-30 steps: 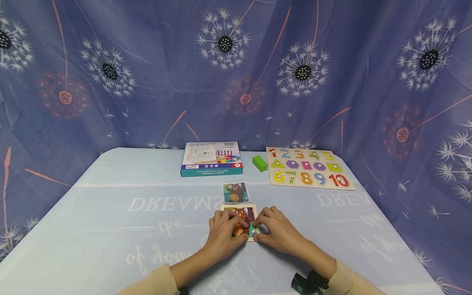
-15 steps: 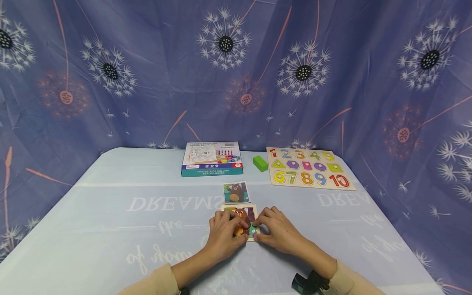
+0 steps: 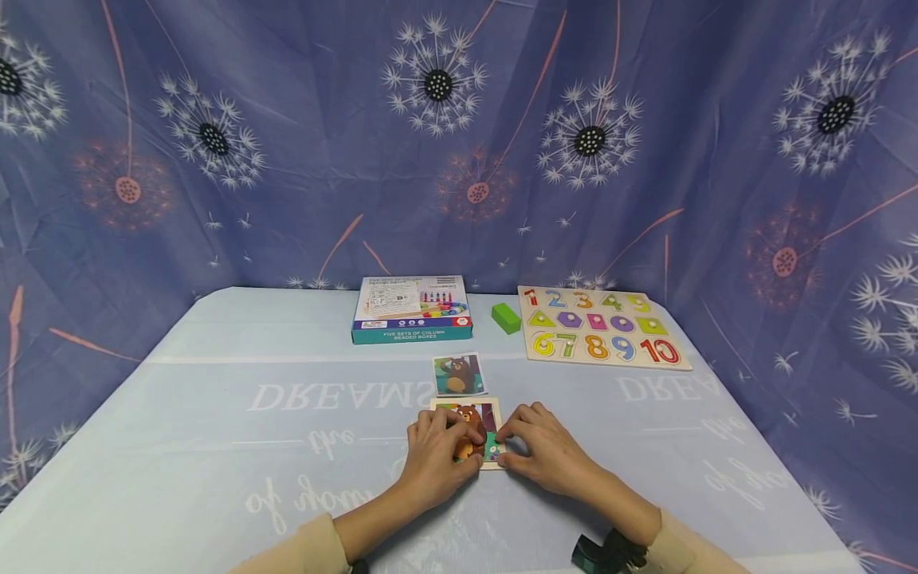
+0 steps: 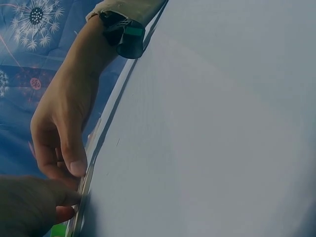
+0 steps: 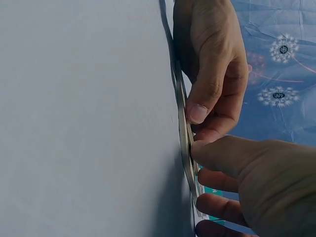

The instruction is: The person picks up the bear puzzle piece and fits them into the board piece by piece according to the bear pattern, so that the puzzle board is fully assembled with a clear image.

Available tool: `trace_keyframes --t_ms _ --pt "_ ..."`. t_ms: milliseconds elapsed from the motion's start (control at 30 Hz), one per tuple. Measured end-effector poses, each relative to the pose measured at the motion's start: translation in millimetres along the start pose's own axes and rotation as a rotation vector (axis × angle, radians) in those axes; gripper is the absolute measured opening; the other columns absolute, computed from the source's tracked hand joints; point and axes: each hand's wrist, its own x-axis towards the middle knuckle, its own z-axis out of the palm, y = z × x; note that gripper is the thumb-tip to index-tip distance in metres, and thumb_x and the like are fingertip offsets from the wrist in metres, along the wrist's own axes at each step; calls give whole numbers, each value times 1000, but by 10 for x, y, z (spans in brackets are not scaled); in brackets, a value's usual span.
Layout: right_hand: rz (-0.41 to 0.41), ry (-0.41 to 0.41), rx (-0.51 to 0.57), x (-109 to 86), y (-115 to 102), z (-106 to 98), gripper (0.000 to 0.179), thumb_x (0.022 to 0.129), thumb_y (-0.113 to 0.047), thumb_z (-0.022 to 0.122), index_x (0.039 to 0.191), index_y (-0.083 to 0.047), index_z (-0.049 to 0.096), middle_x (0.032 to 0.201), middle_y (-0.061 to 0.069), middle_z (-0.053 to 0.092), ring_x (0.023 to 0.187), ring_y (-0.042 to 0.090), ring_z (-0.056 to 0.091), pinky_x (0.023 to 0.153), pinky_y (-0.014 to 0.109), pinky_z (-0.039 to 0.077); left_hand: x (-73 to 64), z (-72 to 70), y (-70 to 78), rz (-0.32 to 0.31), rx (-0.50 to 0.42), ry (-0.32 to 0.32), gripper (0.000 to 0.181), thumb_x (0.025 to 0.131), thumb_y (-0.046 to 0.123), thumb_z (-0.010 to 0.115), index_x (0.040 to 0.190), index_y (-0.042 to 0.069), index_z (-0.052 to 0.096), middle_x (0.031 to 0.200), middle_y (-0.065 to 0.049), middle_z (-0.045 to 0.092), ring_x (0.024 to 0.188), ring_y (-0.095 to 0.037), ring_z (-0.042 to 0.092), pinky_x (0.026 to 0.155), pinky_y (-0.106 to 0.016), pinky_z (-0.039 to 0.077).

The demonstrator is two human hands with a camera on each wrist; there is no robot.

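Note:
A small wooden bear jigsaw puzzle (image 3: 468,414) lies in its pale frame on the table. My left hand (image 3: 435,450) covers its left side, holding it with the fingers bent over the picture and the thumb along the near edge. At the right border, my right hand (image 3: 548,453) touches the frame with spread, relaxed fingertips. In the right wrist view, the left thumb (image 5: 199,113) lies against the thin puzzle edge (image 5: 183,133), and the right fingers (image 5: 217,205) are spread along its side. Just beyond the puzzle lies a matching bear picture card (image 3: 459,375).
Farther back is a boxed bead set (image 3: 412,310) with a teal front. A green block (image 3: 505,318) lies beside a wooden number-and-shape board (image 3: 598,327). A patterned purple cloth (image 3: 323,159) hangs behind the pale table cover (image 3: 215,399).
My right hand has shifted slightly right, its fingertips moving from the picture to the frame's right border. The left hand and the puzzle have stayed in place.

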Motion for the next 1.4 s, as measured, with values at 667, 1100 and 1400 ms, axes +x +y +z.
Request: trace_keyframes --t_ms 667,1100,1400 --pt "-14 30 2 24 -34 32 15 75 -32 76 87 -25 69 89 -12 56 85 4 43 77 28 40 -11 24 -1 -1 -5 20 10 74 21 70 84 21 69 100 -1 52 101 -22 38 89 -48 25" --pt "3 18 7 44 -42 52 14 74 -33 77 82 -26 68 88 -13 53 85 4 42 77 28 38 -3 22 0 0 -5 25 10 73 21 70 83 20 68 100 -1 53 101 -22 39 89 -48 25" --pt "12 10 17 38 -51 49 14 74 -33 77 82 -26 68 88 -14 52 85 5 42 77 28 39 -4 28 -8 -4 2 26 10 73 22 71 83 21 68 100 -1 52 101 -22 39 87 -47 26"
